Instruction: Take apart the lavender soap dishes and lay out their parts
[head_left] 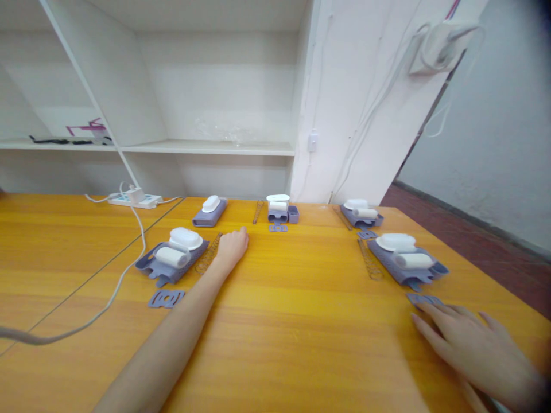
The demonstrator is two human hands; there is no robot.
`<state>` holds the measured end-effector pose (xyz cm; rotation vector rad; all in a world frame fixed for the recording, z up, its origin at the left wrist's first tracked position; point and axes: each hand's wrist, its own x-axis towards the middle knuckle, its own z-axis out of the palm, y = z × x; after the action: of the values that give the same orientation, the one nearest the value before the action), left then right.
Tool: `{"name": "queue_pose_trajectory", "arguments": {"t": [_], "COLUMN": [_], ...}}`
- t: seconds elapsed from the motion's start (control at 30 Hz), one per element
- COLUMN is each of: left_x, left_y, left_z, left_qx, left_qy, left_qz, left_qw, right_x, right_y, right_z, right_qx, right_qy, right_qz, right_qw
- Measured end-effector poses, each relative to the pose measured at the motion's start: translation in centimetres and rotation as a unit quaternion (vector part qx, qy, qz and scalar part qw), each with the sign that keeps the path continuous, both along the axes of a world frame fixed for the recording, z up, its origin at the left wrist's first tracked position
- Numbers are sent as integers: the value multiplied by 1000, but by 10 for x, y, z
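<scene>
My left hand (231, 245) reaches far out over the orange table (284, 321), fingers curled together, its knuckles beside a thin metal spring (208, 253); what it holds, if anything, is hidden. Just left of it lies a blue-grey tray (148, 265) carrying a white roller (172, 257) and a white oval cap (186, 238). My right hand (469, 344) lies flat near the front right, fingers stretched out, fingertips touching a small flat blue-grey plate (424, 299). Beyond that plate sits a second tray (434, 268) with a white roller and cap.
Three more part sets stand along the back edge: one tray (209, 212), one small holder (279, 211) and one tray (361, 215). Another flat plate (166, 298) and spring (370, 261) lie loose. A white power strip (133, 199) trails a cable (107, 298) across the left. Shelving rises behind.
</scene>
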<state>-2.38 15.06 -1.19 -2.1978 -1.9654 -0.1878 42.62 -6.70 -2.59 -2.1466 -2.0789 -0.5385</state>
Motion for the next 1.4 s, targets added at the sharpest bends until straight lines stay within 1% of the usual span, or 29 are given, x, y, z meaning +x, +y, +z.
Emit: {"name": "queue_pose_trajectory", "arguments": {"t": [0.13,0.23,0.3,0.37,0.47,0.57,0.63,0.7,0.77,0.87,0.93,1.03,1.1,1.2,1.27,1.4], "left_x": [0,0,0,0,1,1,1,2,2,3,3,2,3,6,9,11], "left_y": [0,-1,0,0,-1,-2,-2,-3,-4,-4,-4,-3,-2,-2,0,8], "left_z": [1,1,1,1,1,2,3,4,5,6,6,5,4,2,1,7], "left_qx": [2,1,0,-1,0,0,-2,-6,-10,-13,-15,-15,-13,-8,-5,16], "left_qy": [1,1,1,1,2,1,1,-1,-3,-5,-5,-5,-6,-10,-14,-19], "left_qz": [-2,-2,-1,-1,0,1,3,5,8,10,12,15,20,35,48,78], "left_qw": [1000,1000,1000,1000,1000,1000,1000,1000,1000,1000,1000,1000,1000,999,999,997], "right_x": [7,5,-3,-19,-51,-86,-108,-128,-146,-172,-187,-202,-206,-205,-204,-203], "right_y": [3,5,7,11,24,50,71,94,115,139,149,156,157,155,153,152], "right_z": [-1,6,17,35,65,88,94,93,84,62,46,27,20,16,17,18], "right_qx": [-26,1,34,78,124,133,110,78,54,12,-8,-19,-13,-6,-7,-15], "right_qy": [-16,-17,-29,-31,-23,0,22,44,81,134,156,149,129,115,120,128], "right_qz": [-8,6,20,36,82,96,95,101,95,88,92,105,126,150,152,144], "right_qw": [999,1000,999,996,989,987,989,991,991,987,983,983,984,982,981,981]}}
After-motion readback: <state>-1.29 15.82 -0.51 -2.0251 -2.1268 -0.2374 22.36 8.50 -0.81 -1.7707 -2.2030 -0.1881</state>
